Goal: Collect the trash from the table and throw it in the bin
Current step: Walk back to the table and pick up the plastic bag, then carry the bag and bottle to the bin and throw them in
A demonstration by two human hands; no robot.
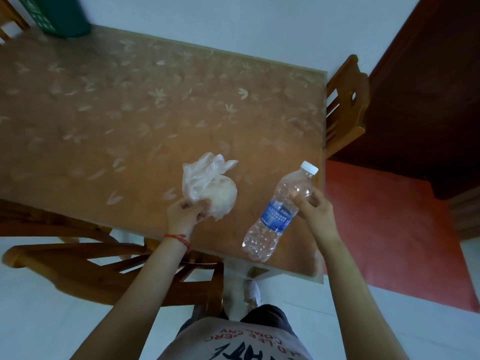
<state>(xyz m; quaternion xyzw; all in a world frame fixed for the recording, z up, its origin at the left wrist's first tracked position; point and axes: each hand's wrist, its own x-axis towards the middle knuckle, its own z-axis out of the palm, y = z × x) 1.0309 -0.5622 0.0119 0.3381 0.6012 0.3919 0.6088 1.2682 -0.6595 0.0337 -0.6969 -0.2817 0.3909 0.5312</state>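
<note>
You are at the collecting step, and both pieces of trash are already in hand above the table. Your left hand has its fingers curled and pressed into the lower edge of the crumpled plastic bag, which sits over the table's near edge; whether the bag is lifted clear of the top or resting on it you cannot tell. Your right hand pinches the empty water bottle between thumb and fingers at its upper body, just above the blue label. The bottle hangs tilted, white cap away from you, base toward you, over the table's near right corner.

The rest of the table looks bare of trash, so collecting seems finished. A green container, possibly the bin, stands at the table's far left corner; blur makes that uncertain. The next move calls for carrying both items there around the chairs, keeping your grip firm, since the bag is slippery and the bottle light.
</note>
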